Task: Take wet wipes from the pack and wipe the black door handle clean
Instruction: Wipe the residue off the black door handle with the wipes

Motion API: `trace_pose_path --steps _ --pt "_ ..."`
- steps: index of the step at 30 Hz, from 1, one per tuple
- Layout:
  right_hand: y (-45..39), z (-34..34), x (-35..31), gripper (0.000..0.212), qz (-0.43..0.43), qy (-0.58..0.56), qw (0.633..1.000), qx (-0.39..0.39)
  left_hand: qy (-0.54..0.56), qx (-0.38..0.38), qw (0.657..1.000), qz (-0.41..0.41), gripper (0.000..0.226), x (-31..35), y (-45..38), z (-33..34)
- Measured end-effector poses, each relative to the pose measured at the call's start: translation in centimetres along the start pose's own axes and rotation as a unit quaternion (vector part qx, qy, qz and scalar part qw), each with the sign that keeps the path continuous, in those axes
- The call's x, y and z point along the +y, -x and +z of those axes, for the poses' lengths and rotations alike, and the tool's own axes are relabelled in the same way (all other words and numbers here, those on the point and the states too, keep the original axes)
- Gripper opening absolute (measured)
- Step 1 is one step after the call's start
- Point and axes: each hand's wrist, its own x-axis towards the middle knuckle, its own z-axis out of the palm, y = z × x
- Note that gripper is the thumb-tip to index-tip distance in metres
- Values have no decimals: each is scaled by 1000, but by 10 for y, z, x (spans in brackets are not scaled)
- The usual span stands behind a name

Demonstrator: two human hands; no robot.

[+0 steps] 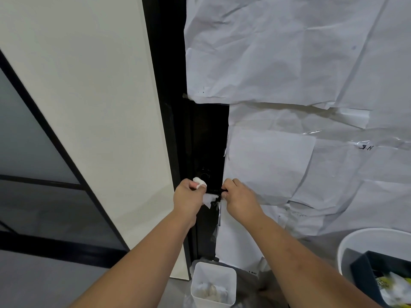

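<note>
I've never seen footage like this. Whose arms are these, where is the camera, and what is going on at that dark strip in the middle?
There is no machine here: these are a person's two bare arms, filmed by one wide-angle camera worn on the head, looking forward and down. The dark strip is a black door, mostly covered with taped white paper. The left hand grips a white wipe against the black handle; another bit of wipe shows above its fingers. The right hand holds the handle's other end. Below stands a small white bin with crumpled wipes inside, and at the lower right a round white tub holding a dark box.
</note>
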Motion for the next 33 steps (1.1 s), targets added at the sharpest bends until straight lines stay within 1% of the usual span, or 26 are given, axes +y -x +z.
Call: trace_pose_path --steps 3,6,8,10,12,13,16,19,22,24,26,28,30,31,32,33 --pt "-1 -2 4 13 4 -25 1000 -9 25 12 1000 6 17 -8 9 0" --pt "0 -3 10 26 11 -47 999 -24 110 14 993 -38 13 -11 15 5" --pt "0 -5 12 32 27 -65 997 -25 155 7 986 -66 4 -11 16 5" --pt "-1 -8 12 35 43 -78 996 -19 172 -5 981 -88 19 -11 13 5" --pt "-1 -10 12 31 38 -71 997 -13 175 -13 979 -109 32 -8 11 4" --pt "0 -10 12 29 31 -66 997 -10 175 -17 978 -115 33 -7 10 4" --pt "4 -7 11 24 14 -67 998 10 167 -18 979 -117 24 -8 10 -2" --pt "5 -6 5 19 -11 -69 996 55 165 -10 980 -112 8 -12 14 -9" --pt "2 -10 -11 18 -28 -85 993 71 204 -31 971 -122 16 -9 19 -14" --pt "2 -13 -23 18 -31 -114 992 51 219 -45 967 -121 19 -6 23 -18" --pt "3 -14 -35 18 -27 -146 989 9 230 -69 964 -110 22 -3 25 -23" --pt "4 -15 -46 16 -13 -180 983 -25 232 -122 960 -94 29 -2 24 -25" --pt "4 -14 -53 15 1 -198 980 -23 236 -156 955 -92 34 0 24 -26" --pt "3 -14 -54 15 9 -198 980 -12 237 -153 954 -97 32 2 25 -26" --pt "2 -14 -54 15 17 -190 982 6 227 -133 960 -97 28 4 26 -26" --pt "1 -14 -52 17 23 -174 984 29 198 -97 972 -86 22 5 26 -25"
